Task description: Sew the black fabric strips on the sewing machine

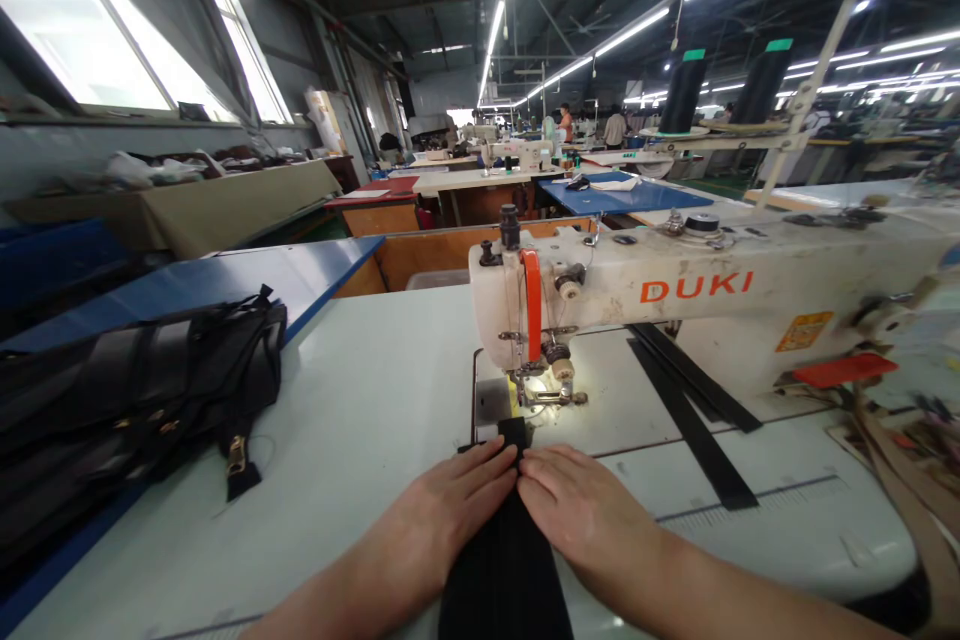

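Observation:
A long black fabric strip (pixel 501 575) lies lengthwise in front of the sewing machine (pixel 600 280), its narrow far end just short of the lit presser foot (pixel 546 400). My left hand (pixel 442 510) holds the strip from the left, fingers together over its top. From the right, my right hand (pixel 581 505) presses on it with bent fingers close together. The fingertips of both hands nearly meet near the far end. My thumbs and the underside of the strip are mostly hidden.
Several black straps (pixel 697 430) lie under the machine arm at right. A black bag-like piece with metal clips (pixel 157 390) rests at left, over the blue table edge. Thread cones (pixel 682 92) stand behind. More machines and a few people are farther back.

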`<state>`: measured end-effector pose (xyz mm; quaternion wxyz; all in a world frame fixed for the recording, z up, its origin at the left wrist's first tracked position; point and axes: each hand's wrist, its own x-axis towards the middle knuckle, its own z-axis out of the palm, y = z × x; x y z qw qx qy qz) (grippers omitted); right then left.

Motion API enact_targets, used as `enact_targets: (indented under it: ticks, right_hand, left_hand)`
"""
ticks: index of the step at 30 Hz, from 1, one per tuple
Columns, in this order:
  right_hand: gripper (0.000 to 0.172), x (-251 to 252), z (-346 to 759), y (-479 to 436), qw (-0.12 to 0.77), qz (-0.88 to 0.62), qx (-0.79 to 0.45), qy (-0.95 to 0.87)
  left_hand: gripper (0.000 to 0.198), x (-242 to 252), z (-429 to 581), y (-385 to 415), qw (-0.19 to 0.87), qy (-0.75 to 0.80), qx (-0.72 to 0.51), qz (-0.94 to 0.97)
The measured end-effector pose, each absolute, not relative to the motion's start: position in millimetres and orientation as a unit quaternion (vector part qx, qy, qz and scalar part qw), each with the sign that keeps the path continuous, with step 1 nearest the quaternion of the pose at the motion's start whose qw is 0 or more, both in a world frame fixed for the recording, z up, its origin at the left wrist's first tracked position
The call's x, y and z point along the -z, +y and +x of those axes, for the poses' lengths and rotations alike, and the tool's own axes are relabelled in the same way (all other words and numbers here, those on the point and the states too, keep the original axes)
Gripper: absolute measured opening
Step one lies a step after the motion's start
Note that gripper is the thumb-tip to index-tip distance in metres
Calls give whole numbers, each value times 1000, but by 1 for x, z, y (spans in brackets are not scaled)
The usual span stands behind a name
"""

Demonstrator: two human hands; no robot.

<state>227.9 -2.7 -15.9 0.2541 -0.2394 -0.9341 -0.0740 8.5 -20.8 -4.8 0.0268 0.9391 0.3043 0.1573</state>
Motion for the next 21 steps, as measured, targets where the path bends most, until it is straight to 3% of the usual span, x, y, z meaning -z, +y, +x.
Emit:
enact_targets:
  ticks: [9,21]
  right_hand:
    - [17,11,229,35,208,-227,47,-950]
    - [29,9,227,47,214,-251,27,-943]
  left_hand:
    - [44,-11,14,9,37,348,-89,933]
    - [41,-9,9,32,28,310,-145,939]
